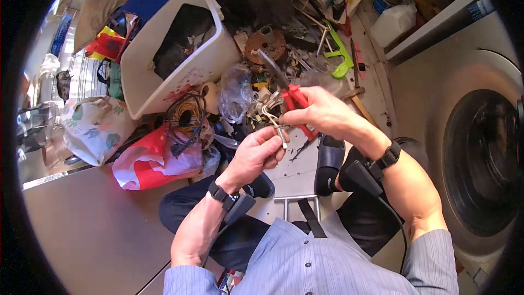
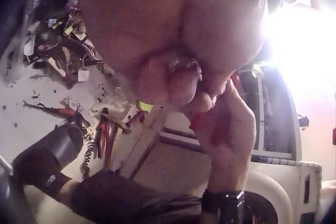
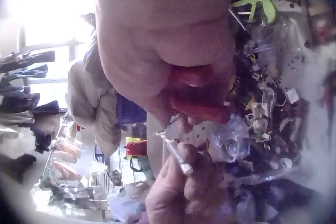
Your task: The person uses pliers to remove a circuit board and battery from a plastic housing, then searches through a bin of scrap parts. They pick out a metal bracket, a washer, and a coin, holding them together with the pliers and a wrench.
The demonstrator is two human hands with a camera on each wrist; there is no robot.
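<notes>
Right wrist view shows pale tube [image 3: 178, 155] clearly, left wrist view doesn't; left hand [image 1: 257, 153] pinches it near head-view centre, long axis steep, white end toward lower right; right hand [image 1: 319, 112] grips red-handled pliers [image 1: 295, 97], tip aimed upper left.

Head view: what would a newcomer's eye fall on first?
Probably the red-handled tool in the right hand, near centre, with the left hand pinching a white-tipped piece below. Next come the green object at upper right and the dark round door at far right.
</notes>
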